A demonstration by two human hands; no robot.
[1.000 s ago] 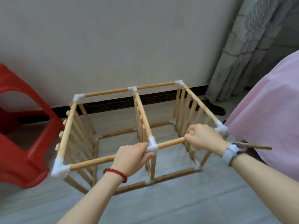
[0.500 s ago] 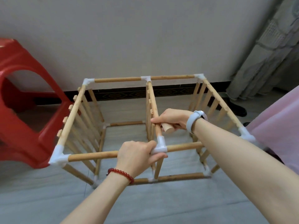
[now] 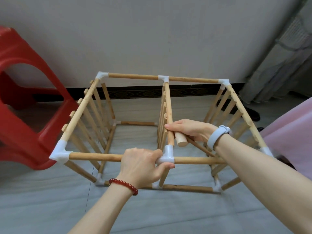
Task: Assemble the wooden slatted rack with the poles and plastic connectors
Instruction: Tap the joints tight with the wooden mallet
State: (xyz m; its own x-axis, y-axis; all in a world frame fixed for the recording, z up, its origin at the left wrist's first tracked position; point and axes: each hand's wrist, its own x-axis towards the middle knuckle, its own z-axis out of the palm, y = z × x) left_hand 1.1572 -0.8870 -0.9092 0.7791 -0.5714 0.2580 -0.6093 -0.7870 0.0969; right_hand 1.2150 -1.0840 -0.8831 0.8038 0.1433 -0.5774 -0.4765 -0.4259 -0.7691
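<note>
two hands hold on: my right hand (image 3: 189,130) moved from the front pole (image 3: 194,160) to grip the middle pole (image 3: 168,108), my left hand (image 3: 141,164) still squeezes the white connector (image 3: 166,157) to push them tight.

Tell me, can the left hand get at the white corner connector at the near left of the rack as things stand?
Probably yes. The corner connector sits exposed at the end of the front pole that the left hand grips, with nothing between them. That hand would have to let go of the middle connector first.
</note>
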